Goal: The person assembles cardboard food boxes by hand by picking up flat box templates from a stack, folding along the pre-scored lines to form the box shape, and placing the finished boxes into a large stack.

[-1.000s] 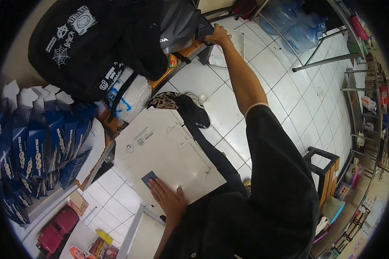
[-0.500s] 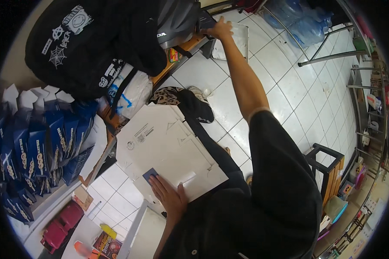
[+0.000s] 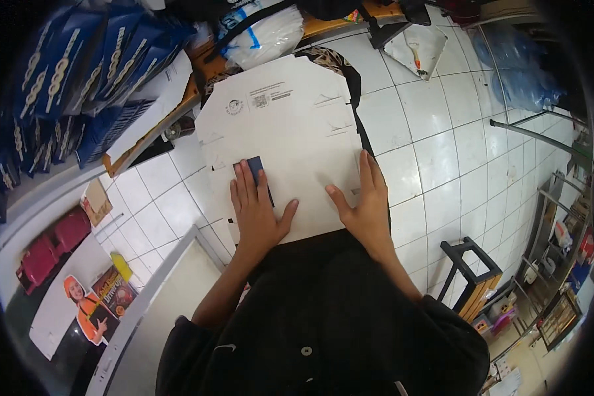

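Cardboard sheet (image 3: 297, 132), white, smooth and flat, with slanted far corners, small slits along its sides and dark print near the far edge, lies across the person's lap. On its left half rests a thin, dark blue rectangular piece (image 3: 255, 166) with straight edges, partly covered by the left hand (image 3: 259, 211). That hand lies flat, its fingers a little spread over the piece and its thumb out on bare board, gripping nothing. The right hand (image 3: 366, 208) lies open along the sheet's right edge, thumb apart, well clear of the blue piece and grasping nothing.

Beyond the far edge sits a crinkled, translucent plastic bag (image 3: 270, 41); glossy blue packets (image 3: 63, 63) crowd the left. Past the glazed white floor tiles (image 3: 435, 125) are a shallow white tray (image 3: 434, 47) holding a brush (image 3: 414, 54), and a black-framed wooden stool (image 3: 472, 280).
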